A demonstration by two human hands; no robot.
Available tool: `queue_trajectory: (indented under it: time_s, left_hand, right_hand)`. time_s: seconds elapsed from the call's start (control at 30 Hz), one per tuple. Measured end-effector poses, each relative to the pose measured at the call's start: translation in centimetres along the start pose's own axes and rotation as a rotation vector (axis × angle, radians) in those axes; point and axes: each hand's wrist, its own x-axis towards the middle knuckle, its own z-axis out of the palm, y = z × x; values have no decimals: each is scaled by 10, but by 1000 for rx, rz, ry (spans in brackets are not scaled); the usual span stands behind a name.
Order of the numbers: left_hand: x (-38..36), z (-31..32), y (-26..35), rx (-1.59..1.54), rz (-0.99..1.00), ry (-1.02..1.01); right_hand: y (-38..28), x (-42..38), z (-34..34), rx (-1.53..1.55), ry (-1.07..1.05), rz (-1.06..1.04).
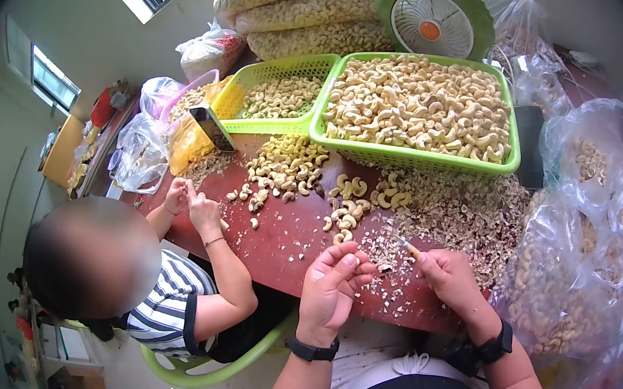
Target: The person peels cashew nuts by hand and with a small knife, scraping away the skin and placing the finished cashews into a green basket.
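Note:
My left hand [333,281] is raised palm up over the table's front edge, its fingers curled and the thumb pressed in on a small pale cashew, mostly hidden. My right hand [449,279] grips a small knife [413,251] by its light handle; the thin blade points left toward my left hand. Beneath the blade lie skin scraps [389,265]. Just beyond my left hand is a small group of peeled cashews [347,214], with a larger pile [284,163] farther left. A wide heap of brown skins [468,216] spreads beyond my right hand.
A green basket [412,158] full of cashews stands at the back, beside a smaller green basket [273,124]. Plastic bags of nuts [581,256] crowd the right. A green fan [391,15] stands behind. At left sits another person [173,298], both hands raised at the table edge.

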Motion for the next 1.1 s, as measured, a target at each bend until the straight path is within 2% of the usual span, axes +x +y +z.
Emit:
queue_trajectory:
  time_s: [0.1, 0.33, 0.53, 0.77, 1.1]
  left_hand:
    - [-4, 1, -3, 90, -17, 44]
    - [-8, 1, -5, 35, -23, 33]
    - [-7, -5, -3, 10, -107, -28]
    - [-5, -3, -8, 318, 40, -85]
    - [0, -3, -10, 387, 136, -132]
  right_hand:
    - [-8, -1, -1, 36, -23, 40]
    - [-7, -2, 2, 18, -59, 70]
    - [-9, -2, 5, 14, -83, 43]
    - [-8, -4, 12, 80, -176, 81]
    - [-23, -5, 16, 106, -252, 148]
